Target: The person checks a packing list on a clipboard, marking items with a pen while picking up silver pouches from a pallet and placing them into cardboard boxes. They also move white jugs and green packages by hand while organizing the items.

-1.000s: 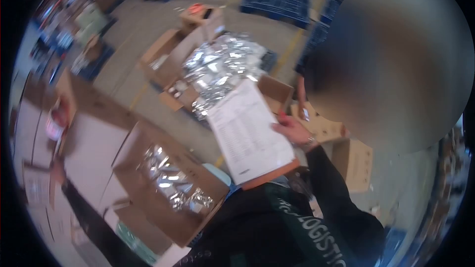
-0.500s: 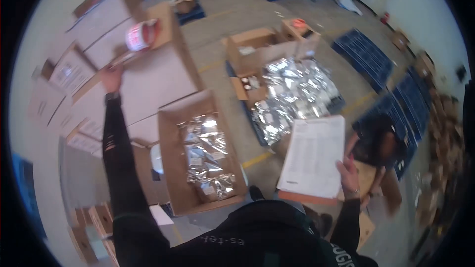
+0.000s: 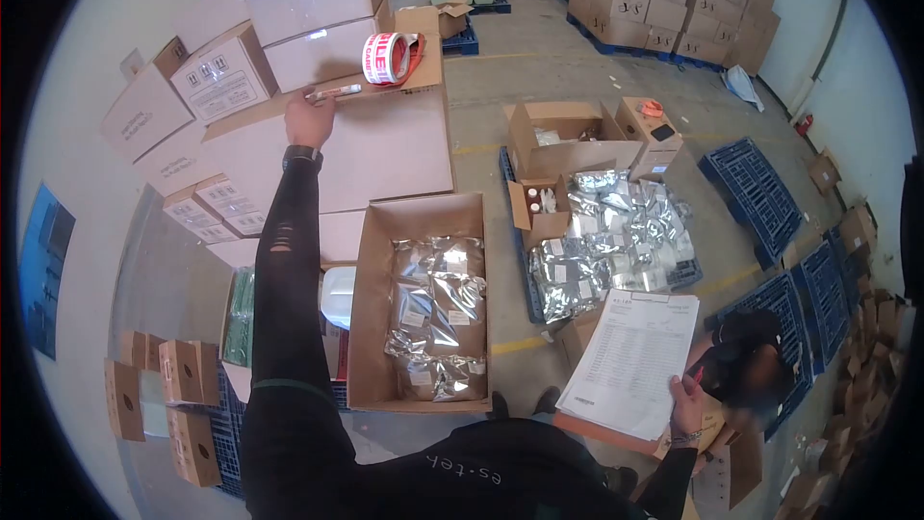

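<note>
My left hand (image 3: 310, 121) is stretched out over the big white carton (image 3: 346, 159), its fingers closed on the end of a marker (image 3: 339, 91). Just beyond the marker, a roll of red and white printed tape (image 3: 385, 59) rests on the carton top. My right hand (image 3: 685, 406) grips the right edge of a clipboard (image 3: 597, 430) with printed sheets (image 3: 630, 351) on it. Something thin and red shows by the right fingers; I cannot make it out. An open cardboard box (image 3: 369, 347) with several silver foil pouches (image 3: 433, 303) stands in front of me.
More foil pouches (image 3: 611, 231) lie on a pallet with open boxes (image 3: 573, 152). Another person (image 3: 751, 361) is low down at the right, close to the clipboard. Blue pallets (image 3: 751, 193) lie at the right, and stacked cartons (image 3: 226, 77) stand at the left.
My view has swung left and steadied, so things sit further right and look sharper. The left hand stays at the carton top, with the marker now plain to see. The right hand still holds the clipboard.
</note>
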A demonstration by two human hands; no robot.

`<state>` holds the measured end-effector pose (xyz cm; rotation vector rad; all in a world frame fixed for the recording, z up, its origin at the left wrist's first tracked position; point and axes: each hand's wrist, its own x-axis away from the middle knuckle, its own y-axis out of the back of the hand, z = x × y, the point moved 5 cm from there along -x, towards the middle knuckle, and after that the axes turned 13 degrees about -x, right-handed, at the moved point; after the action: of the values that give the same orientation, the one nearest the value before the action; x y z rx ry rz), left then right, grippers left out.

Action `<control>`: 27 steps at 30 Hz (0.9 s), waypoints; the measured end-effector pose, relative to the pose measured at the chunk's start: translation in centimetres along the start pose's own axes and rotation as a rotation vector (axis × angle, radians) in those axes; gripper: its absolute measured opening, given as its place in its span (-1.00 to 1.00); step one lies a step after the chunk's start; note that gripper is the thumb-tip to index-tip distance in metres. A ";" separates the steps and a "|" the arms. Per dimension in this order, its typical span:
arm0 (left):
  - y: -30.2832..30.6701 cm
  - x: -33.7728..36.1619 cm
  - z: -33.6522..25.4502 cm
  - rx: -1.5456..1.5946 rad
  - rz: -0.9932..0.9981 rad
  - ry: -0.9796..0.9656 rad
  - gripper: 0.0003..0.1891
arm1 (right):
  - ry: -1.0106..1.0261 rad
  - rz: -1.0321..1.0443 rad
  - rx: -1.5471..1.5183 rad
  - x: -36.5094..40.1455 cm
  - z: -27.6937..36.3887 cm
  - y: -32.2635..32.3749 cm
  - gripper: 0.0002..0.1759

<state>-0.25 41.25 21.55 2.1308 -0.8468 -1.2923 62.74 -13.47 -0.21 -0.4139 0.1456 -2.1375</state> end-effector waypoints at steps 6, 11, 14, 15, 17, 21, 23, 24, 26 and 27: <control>0.8 0.0 -0.5 -0.210 -0.046 -0.143 -0.55 | 0.007 0.052 0.011 0.0 0.1 -1.5 -0.69; 1.1 -0.8 -0.3 -0.288 0.130 -0.085 -0.59 | 0.005 0.040 0.037 -0.1 0.5 -2.5 -0.70; 0.9 -1.6 0.1 -0.262 0.168 -0.119 -0.54 | 0.021 0.003 0.043 -0.2 0.4 -2.6 -0.74; 0.5 -2.0 0.3 -0.294 0.166 -0.123 -0.55 | 0.031 0.007 0.046 -0.3 0.4 -2.6 -0.75; -0.2 -2.7 0.7 -0.359 0.162 -0.124 -0.55 | 0.033 0.019 0.049 -0.4 0.3 -2.6 -0.76; 2.6 -2.3 0.3 -0.447 0.171 -0.125 -0.56 | 0.039 0.035 0.025 -1.0 -0.4 -2.6 -0.76; 3.4 -2.4 1.5 -0.387 0.158 -0.111 -0.56 | 0.052 0.025 0.005 -1.1 -0.5 -2.6 -0.76; 3.5 -2.7 3.1 -0.311 0.179 -0.095 -0.56 | 0.058 -0.002 0.013 -1.3 -0.9 -2.1 -0.76; 5.3 -3.0 5.0 -0.041 0.121 -0.210 -0.55 | 0.065 0.013 0.010 -1.3 -0.8 -2.3 -0.78; 4.8 -4.0 8.0 -0.039 0.096 -0.129 -0.57 | 0.068 0.017 0.007 -1.4 -0.6 -2.4 -0.79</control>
<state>-10.02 40.12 23.83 1.9686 -0.9563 -1.3969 61.37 -11.01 -0.50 -0.3347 0.1796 -2.1352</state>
